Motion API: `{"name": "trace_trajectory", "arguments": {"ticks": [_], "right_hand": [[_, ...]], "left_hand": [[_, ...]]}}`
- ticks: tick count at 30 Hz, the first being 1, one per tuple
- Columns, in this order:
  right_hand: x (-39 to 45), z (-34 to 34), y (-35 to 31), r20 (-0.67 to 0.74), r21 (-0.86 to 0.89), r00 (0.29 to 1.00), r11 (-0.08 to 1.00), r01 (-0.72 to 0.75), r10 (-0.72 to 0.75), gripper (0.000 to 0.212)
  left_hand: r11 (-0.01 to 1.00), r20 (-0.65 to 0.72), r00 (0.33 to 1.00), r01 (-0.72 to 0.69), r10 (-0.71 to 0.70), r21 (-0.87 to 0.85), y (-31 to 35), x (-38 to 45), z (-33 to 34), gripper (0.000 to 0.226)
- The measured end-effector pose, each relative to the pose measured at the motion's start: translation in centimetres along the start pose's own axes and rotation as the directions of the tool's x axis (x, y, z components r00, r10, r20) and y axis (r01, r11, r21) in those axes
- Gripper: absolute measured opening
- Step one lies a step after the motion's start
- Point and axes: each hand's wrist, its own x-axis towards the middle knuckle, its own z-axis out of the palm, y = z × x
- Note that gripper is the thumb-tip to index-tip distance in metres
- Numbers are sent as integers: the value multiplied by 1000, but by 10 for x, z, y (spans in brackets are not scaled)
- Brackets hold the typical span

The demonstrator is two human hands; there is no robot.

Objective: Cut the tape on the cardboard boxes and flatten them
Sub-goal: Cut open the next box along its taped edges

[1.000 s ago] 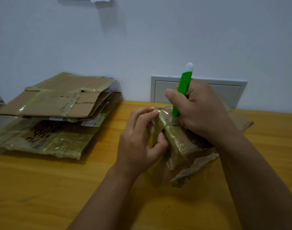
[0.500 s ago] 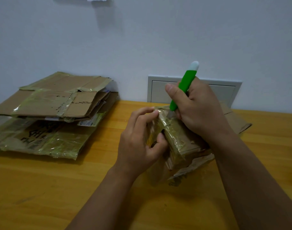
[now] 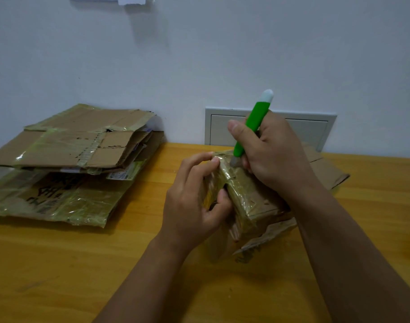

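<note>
A small cardboard box (image 3: 248, 197) wrapped in shiny clear tape stands on the wooden table (image 3: 59, 264), a little right of centre. My left hand (image 3: 194, 197) grips its left side, fingers curled over the top edge and thumb against the near face. My right hand (image 3: 271, 155) grips a green utility knife (image 3: 251, 129) with a white cap, held steeply. The knife's grey tip touches the far top edge of the box, close to my left fingertips. A torn flap (image 3: 264, 238) hangs from the box's near right side.
A stack of flattened, taped cardboard boxes (image 3: 66, 164) lies at the left of the table against the white wall. More flat cardboard (image 3: 325, 169) lies behind my right hand. A grey panel (image 3: 311, 129) is set in the wall behind the table.
The knife has slid away from me along the box's top, from near its middle to the far edge, and tilted more to the right. My left hand keeps the same hold.
</note>
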Motion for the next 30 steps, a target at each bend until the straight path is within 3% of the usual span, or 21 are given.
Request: {"name": "trace_trajectory", "arguments": {"ticks": [5,10,16,20,24,30], "right_hand": [[-1,-1,-1,-22,137,998,989,-50,54,37],[-1,1,0,-18,-32,1000,999,-6,5,37],[-1,0,-2,-56,110,997,993,-41,48,31],[0,1,-1,-45,-33,999,999,-22,20,33],[0,1,-2,-32,99,998,994,-55,59,34],[-3,-2,-5,-229,135,973,990,28,4,34]], "left_hand": [[1000,4,1000,1,-1,8,0,0,0,41],[1000,6,1000,18,-18,5,1,0,0,42],[1000,-1,1000,20,-20,7,0,-1,1,42],[1000,-2,1000,18,-18,19,0,-1,2,42],[1000,-5,1000,2,-1,27,-1,-2,2,41],[994,4,995,96,-96,-50,-9,-3,4,43]]}}
